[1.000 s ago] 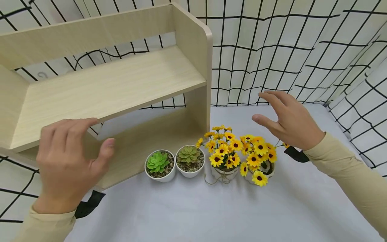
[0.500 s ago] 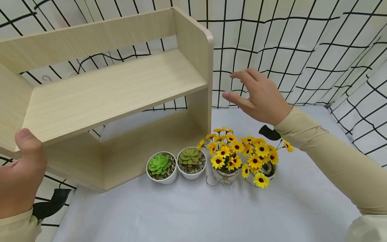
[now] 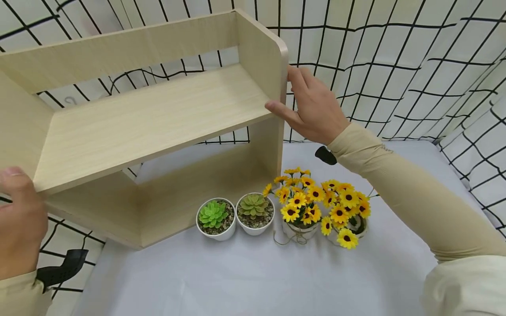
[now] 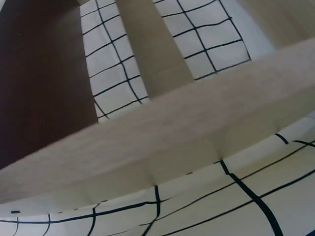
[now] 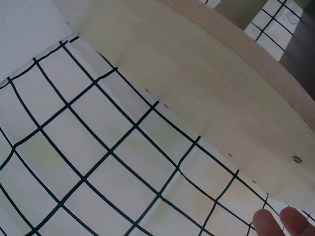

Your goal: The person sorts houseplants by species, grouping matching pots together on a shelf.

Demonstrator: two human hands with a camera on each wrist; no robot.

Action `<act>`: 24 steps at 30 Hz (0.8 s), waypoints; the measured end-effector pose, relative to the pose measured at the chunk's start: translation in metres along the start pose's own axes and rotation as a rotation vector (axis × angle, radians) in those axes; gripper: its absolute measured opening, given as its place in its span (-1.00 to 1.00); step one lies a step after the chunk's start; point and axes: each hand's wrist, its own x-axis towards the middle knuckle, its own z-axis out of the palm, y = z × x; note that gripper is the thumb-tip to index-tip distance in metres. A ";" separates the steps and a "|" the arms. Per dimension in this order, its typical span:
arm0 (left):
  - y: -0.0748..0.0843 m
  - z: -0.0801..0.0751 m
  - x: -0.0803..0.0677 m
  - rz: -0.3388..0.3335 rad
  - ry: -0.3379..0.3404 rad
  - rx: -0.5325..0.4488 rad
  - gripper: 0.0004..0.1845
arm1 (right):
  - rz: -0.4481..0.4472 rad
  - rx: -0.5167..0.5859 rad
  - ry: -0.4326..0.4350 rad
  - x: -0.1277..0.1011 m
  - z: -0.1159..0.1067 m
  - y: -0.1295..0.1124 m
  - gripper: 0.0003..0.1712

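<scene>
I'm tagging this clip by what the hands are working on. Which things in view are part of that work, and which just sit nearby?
In hand:
- pale wooden two-tier shelf
- right hand, gripping its right side panel
- left hand, at its left front corner

Sitting nearby:
- two white pots of green succulents
- two bunches of yellow artificial sunflowers
- white tablecloth
- black-grid white backdrop

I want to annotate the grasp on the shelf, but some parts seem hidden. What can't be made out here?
- Left hand: head view, cut by the left edge; fingers behind the wooden shelf unseen.
- Right hand: head view, fingers behind the side panel; the right wrist view shows only two fingertips.
- Left wrist view: blurred boards only, no hand.
- Sunflower pots: blooms cover them.
</scene>
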 end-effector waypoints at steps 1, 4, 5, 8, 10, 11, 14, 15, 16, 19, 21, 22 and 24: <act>0.003 -0.001 -0.002 -0.042 -0.016 0.003 -0.54 | -0.012 -0.021 0.010 0.002 0.003 0.000 -0.16; 0.008 -0.002 -0.006 -0.112 -0.046 -0.001 -0.49 | -0.027 -0.053 0.053 0.009 0.012 0.002 -0.18; 0.008 -0.002 -0.007 -0.112 -0.050 0.001 -0.49 | -0.035 -0.055 0.069 0.010 0.015 0.003 -0.20; 0.004 -0.002 -0.009 -0.078 -0.056 0.005 -0.48 | -0.063 -0.046 0.126 0.014 0.021 0.005 -0.26; 0.002 -0.003 -0.010 -0.024 -0.061 0.022 -0.49 | -0.088 -0.029 0.150 0.015 0.024 0.006 -0.31; 0.002 -0.004 -0.009 0.024 -0.068 0.039 -0.47 | -0.098 -0.022 0.151 0.015 0.025 0.007 -0.32; 0.003 -0.008 -0.009 0.169 -0.089 0.076 -0.44 | -0.133 -0.024 0.151 0.016 0.028 0.007 -0.34; 0.004 -0.009 -0.009 0.194 -0.087 0.082 -0.41 | -0.147 -0.029 0.152 0.016 0.029 0.007 -0.35; 0.005 -0.010 -0.009 0.225 -0.086 0.089 -0.39 | -0.160 -0.037 0.157 0.016 0.030 0.007 -0.35; 0.008 -0.009 -0.009 0.232 -0.078 0.098 -0.37 | -0.212 -0.092 0.225 0.016 0.032 0.009 -0.39; 0.011 -0.008 -0.010 0.211 -0.074 0.086 -0.33 | -0.240 -0.137 0.276 0.016 0.032 0.011 -0.43; 0.011 -0.007 -0.010 0.208 -0.075 0.070 -0.33 | -0.251 -0.159 0.300 0.016 0.032 0.012 -0.44; 0.013 -0.004 -0.012 0.189 -0.066 0.017 -0.32 | -0.268 -0.192 0.332 0.016 0.032 0.013 -0.45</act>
